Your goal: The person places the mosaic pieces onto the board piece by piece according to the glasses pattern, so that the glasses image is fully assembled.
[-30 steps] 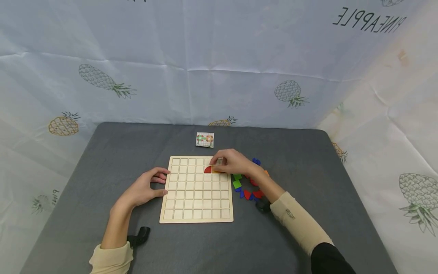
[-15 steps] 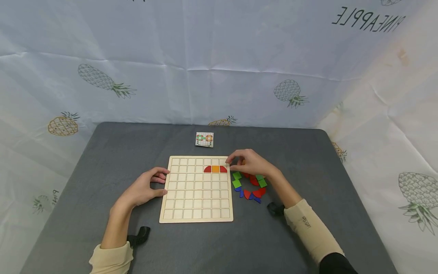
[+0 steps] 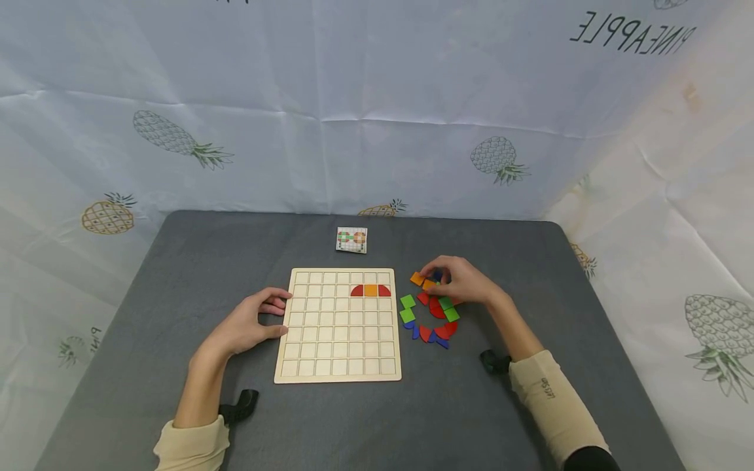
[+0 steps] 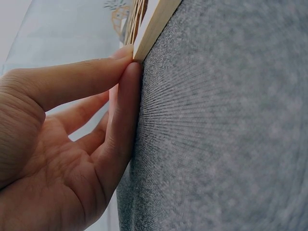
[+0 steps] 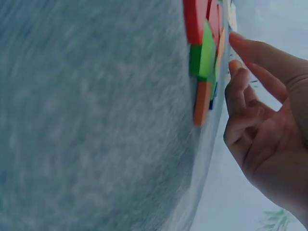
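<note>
The left hand (image 3: 253, 320) rests thumb and fingers, spread apart, against the left edge of the pale wooden grid board (image 3: 339, 335), presumably steadying it, between the side edges of the grey cloth-covered table (image 3: 330, 425). The right hand (image 3: 462, 279), thumb and fingertips apart, is at orange square tiles (image 3: 416, 279); contact is unclear. Red, green and blue tiles (image 3: 425, 334) lie beside the board's right edge, perhaps for easy reach.
</note>
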`<action>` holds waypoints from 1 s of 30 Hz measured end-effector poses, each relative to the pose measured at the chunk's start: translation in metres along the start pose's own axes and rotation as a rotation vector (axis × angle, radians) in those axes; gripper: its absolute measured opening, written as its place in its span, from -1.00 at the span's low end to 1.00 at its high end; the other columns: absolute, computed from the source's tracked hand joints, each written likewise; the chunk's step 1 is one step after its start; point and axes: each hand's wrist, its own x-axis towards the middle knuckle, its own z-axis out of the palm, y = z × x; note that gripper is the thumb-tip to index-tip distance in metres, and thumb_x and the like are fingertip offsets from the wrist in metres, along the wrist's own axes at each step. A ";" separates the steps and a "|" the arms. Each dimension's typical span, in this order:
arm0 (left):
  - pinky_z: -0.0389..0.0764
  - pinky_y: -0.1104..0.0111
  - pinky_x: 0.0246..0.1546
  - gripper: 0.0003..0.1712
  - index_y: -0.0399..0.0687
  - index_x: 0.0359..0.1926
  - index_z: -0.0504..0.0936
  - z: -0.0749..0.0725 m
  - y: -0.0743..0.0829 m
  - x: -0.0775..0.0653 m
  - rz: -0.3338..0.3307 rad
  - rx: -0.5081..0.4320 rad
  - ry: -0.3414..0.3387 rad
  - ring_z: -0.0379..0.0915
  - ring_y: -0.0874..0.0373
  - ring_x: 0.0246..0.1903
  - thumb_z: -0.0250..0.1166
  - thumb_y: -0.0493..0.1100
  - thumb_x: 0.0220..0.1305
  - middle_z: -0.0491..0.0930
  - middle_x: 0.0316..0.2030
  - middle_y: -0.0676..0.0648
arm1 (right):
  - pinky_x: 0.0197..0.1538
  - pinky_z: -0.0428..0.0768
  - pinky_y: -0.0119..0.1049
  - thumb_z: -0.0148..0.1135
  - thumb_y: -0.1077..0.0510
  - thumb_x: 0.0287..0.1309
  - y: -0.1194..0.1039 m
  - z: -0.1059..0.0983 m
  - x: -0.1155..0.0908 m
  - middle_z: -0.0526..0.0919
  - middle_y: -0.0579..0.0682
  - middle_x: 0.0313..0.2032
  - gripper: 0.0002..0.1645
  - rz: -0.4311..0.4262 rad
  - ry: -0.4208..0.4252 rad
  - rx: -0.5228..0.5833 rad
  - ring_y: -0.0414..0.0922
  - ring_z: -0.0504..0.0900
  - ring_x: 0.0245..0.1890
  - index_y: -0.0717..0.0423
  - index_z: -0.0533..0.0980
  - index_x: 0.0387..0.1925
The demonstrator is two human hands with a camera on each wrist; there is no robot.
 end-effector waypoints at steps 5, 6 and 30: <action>0.66 0.09 0.14 -0.27 -0.29 0.41 0.49 0.000 0.001 -0.002 0.009 -0.004 -0.003 0.61 -0.14 0.14 0.56 -0.35 0.27 0.59 0.16 -0.30 | -0.38 0.55 -0.34 0.56 0.19 0.28 0.007 -0.002 0.001 0.70 0.13 -0.01 -0.58 0.050 -0.032 -0.008 -0.14 0.49 -0.49 0.13 0.71 0.15; 0.66 0.08 0.14 -0.27 -0.29 0.41 0.49 0.000 0.001 -0.002 0.009 -0.004 -0.003 0.61 -0.14 0.14 0.56 -0.35 0.27 0.59 0.16 -0.30 | -0.38 0.54 -0.34 0.56 0.18 0.28 0.009 -0.002 0.001 0.70 0.13 -0.02 -0.58 0.053 -0.038 -0.007 -0.14 0.49 -0.49 0.13 0.71 0.15; 0.65 0.32 0.12 -0.30 -0.25 0.41 0.50 0.000 -0.003 0.001 -0.004 0.003 0.001 0.60 -0.09 0.15 0.54 -0.35 0.30 0.59 0.15 -0.25 | -0.51 0.52 -0.33 0.47 0.22 0.30 0.012 -0.002 0.000 0.72 0.11 -0.02 -0.62 0.032 -0.017 -0.001 -0.21 0.44 -0.62 0.08 0.72 0.14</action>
